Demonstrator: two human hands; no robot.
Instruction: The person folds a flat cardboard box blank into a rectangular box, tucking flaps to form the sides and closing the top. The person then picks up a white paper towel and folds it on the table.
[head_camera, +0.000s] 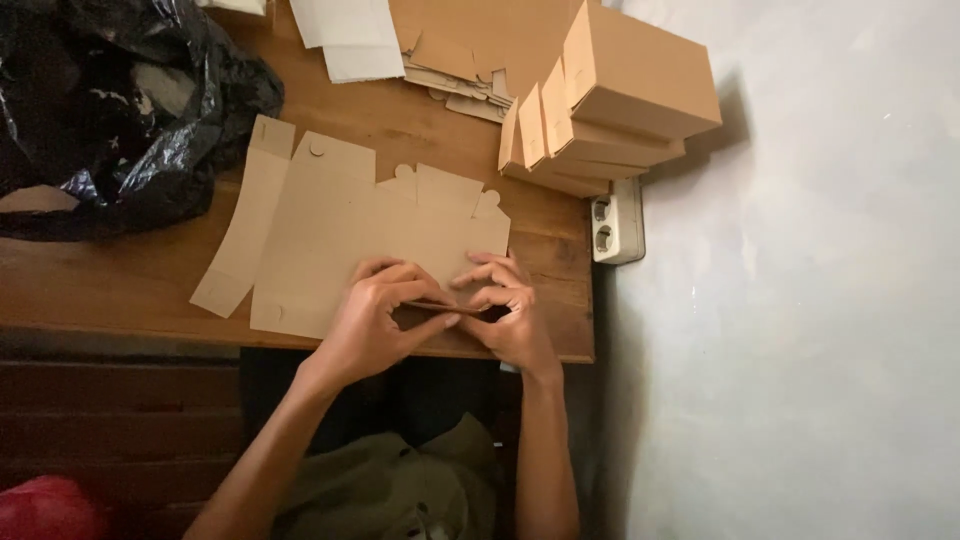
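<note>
Two bare hands at the near edge of the wooden table (120, 280), meeting over one flat cardboard blank (340, 235). Left hand (375, 315) with fingers curled and pinched shut on a folded flap of the blank; right hand (510, 310) likewise closed on the same flap from the other side, fingertips of both nearly touching. Flap edge seen as a thin dark line between the thumbs.

Blank: one sheet, plain brown card, matte and smooth, die-cut with straight panels, narrow side strips and small rounded tabs along its far edge; lying flat on the table, near part raised in the fingers, just at the table's front edge.

Far right corner of the table: four folded brown boxes (610, 100), rectangular, stacked and leaning, lids open on some. Beside them toward the table's far middle: a loose heap of more flat blanks (450, 65), count unclear, plus pale card sheets (345, 35). Far left of the table: one black plastic bag (110, 110), glossy and crumpled. Against the table's right edge: one white power strip (617, 222) with two round sockets showing. Below the table's left front: something red (45, 508), blurred.
</note>
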